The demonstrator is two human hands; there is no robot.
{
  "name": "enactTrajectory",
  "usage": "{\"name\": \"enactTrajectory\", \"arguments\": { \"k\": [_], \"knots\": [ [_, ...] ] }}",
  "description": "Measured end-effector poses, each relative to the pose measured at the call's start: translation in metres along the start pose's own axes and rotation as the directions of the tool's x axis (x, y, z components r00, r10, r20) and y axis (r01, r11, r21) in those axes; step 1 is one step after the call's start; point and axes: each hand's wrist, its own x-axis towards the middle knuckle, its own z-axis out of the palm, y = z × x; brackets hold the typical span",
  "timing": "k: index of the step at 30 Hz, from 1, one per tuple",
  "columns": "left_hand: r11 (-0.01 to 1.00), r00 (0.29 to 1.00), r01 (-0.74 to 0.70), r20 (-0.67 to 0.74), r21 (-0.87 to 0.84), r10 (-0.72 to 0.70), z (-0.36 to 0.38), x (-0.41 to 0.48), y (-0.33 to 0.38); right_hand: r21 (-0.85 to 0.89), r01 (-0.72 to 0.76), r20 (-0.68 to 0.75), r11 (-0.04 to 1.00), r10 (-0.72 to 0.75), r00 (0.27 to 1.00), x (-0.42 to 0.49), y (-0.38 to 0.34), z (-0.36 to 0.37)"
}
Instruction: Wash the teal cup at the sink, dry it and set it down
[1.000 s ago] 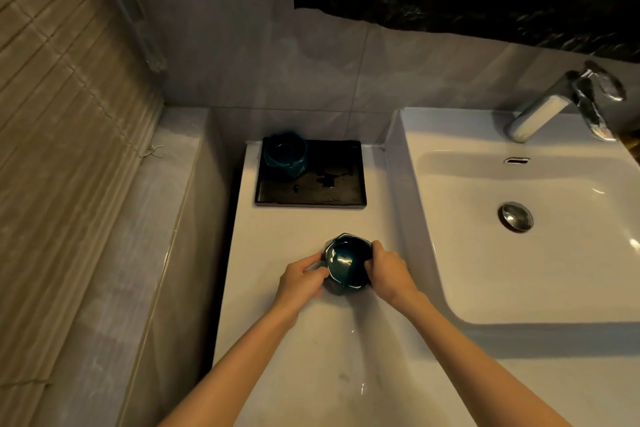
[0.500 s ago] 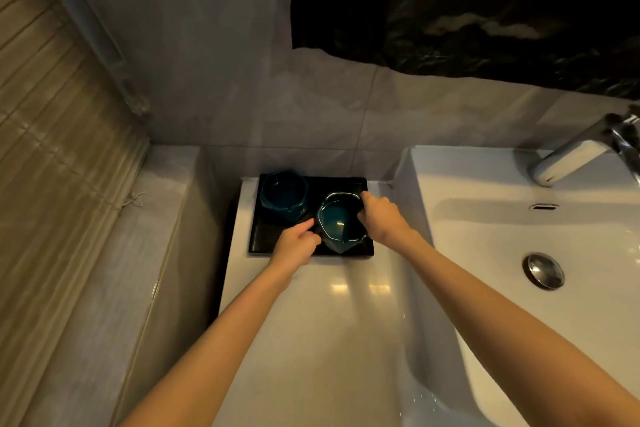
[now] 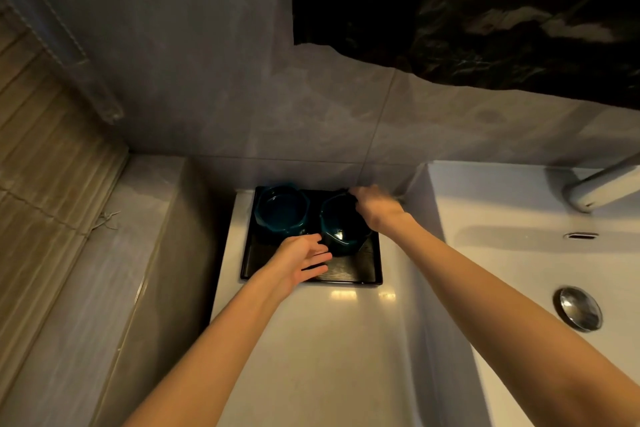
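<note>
A grey tiled wall (image 3: 207,80) fills the back of the room, with a dark marbled panel above it on the right. Below it on the right is the white sink (image 3: 519,253), its tap (image 3: 602,189) jutting in from the edge of view. Left of the basin runs the white table (image 3: 311,340), and a black tray (image 3: 360,270) lies on its far end, against the wall.

Two cups stand upright side by side on the tray. The teal cup (image 3: 341,232) is on the right half and a second teal cup (image 3: 281,210) is just beside it on the left.

The right hand (image 3: 375,208) reaches over the far right rim of the teal cup; it is blurred, but its fingers seem curled onto the rim, gripping it. The left hand (image 3: 298,262) hovers over the front of the tray with its fingers (image 3: 320,256) straight and spread, tips just beside the cup's near left wall, holding nothing.

Smallest, a shiny metal drain plug (image 3: 579,308) sits in the basin floor.
</note>
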Motion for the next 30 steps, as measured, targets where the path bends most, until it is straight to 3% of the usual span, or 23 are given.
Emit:
{"name": "enactTrajectory", "arguments": {
  "k": [5, 8, 18, 24, 30],
  "knots": [
    [0.999, 1.000, -0.021, 0.004, -0.037, 0.021, 0.006, 0.005, -0.001, 0.086, -0.043, -0.072, 0.995, 0.049, 0.996, 0.003, 0.002, 0.000],
    [0.998, 1.000, -0.019, 0.010, -0.066, 0.019, 0.008, 0.003, 0.000, 0.223, -0.070, -0.163, 0.972, 0.108, 0.981, -0.005, 0.005, 0.004],
    [0.996, 0.999, -0.050, 0.007, -0.080, 0.051, 0.016, 0.001, 0.008, 0.684, -0.151, -0.204, 0.713, 0.386, 0.900, -0.026, -0.001, 0.024],
    [0.997, 0.999, -0.044, -0.022, -0.066, 0.042, 0.015, 0.003, 0.009, 0.733, -0.129, -0.204, 0.668, 0.397, 0.895, -0.026, -0.001, 0.021],
    [0.998, 0.998, -0.063, -0.005, 0.031, 0.063, 0.010, -0.016, 0.010, 0.664, -0.114, -0.137, 0.739, 0.270, 0.953, -0.042, -0.003, 0.005]
  ]
}}
